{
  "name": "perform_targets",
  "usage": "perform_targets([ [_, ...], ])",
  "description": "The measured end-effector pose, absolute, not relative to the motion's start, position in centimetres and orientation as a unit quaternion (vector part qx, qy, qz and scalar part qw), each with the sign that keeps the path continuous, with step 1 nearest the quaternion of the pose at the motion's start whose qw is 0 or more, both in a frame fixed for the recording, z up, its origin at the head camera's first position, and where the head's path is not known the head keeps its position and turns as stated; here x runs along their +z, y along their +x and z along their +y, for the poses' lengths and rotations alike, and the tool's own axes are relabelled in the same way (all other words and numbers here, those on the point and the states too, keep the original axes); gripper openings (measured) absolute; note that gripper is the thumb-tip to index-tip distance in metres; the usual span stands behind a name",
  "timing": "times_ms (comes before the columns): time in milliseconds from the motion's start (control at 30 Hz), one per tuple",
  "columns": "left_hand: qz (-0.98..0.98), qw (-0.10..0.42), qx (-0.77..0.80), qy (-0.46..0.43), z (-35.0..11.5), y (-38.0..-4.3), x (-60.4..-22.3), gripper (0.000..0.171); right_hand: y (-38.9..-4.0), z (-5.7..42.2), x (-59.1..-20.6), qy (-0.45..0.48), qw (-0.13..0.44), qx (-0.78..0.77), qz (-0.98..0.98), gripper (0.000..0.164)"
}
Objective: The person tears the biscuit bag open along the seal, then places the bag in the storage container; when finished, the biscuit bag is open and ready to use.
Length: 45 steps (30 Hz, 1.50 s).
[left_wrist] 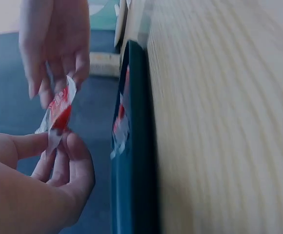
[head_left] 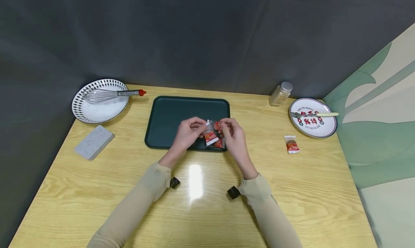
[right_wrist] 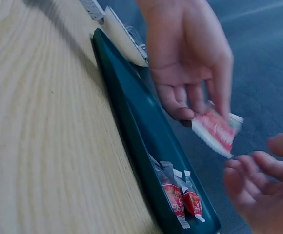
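Pale wood table, dark backdrop. Your left hand pinches a packet above the tray; your right hand, fingers loose just beside it, grips nothing. Other packets lie in the tray, a lone packet near the plate.

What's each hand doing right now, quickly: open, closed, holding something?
Left hand: holding a small red-and-clear packet, pinched by its fingers.
Right hand: open, apparently empty, close to that packet.
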<state>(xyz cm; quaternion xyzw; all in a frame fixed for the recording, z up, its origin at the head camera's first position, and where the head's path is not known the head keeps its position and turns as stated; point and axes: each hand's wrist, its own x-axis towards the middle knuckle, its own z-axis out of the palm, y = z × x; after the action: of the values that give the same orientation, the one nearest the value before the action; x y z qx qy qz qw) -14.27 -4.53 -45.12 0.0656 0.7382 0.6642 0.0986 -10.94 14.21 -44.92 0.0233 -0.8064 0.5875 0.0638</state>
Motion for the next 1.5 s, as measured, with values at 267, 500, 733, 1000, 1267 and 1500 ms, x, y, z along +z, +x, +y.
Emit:
perform_targets([
  [267, 0.670, 0.122, 0.732, -0.023, -7.6, -14.7, -45.9, 0.011, -10.6, 13.2, -44.7, 0.066, -0.029, 0.545, -0.835, 0.026],
  [500, 0.780, 0.126, 0.613, -0.010, -8.9, -14.9, -46.2, 0.011, -10.9, 12.5, -44.7, 0.093, -0.050, 0.509, -0.854, 0.028],
  [733, 0.871, 0.121, 0.473, 0.060, -9.9, -15.2, -46.3, 0.012, -10.5, 12.0, -44.6, 0.097, -0.066, 0.446, -0.887, 0.031],
  [1000, 0.876, 0.123, 0.462, 0.061, -10.6, -14.8, -46.4, 0.014, -10.0, 12.1, -44.5, 0.103, -0.058, 0.447, -0.886, 0.031],
  [1267, 0.875, 0.020, 0.480, 0.063, -10.5, -13.8, -46.1, 0.016, -9.1, 15.5, -43.0, 0.084, 0.002, 0.488, -0.869, 0.027],
  [1500, 0.831, -0.046, 0.539, 0.131, -5.8, -12.9, -44.6, 0.015, -8.6, 21.3, -41.7, 0.024, 0.061, 0.483, -0.873, 0.027],
])
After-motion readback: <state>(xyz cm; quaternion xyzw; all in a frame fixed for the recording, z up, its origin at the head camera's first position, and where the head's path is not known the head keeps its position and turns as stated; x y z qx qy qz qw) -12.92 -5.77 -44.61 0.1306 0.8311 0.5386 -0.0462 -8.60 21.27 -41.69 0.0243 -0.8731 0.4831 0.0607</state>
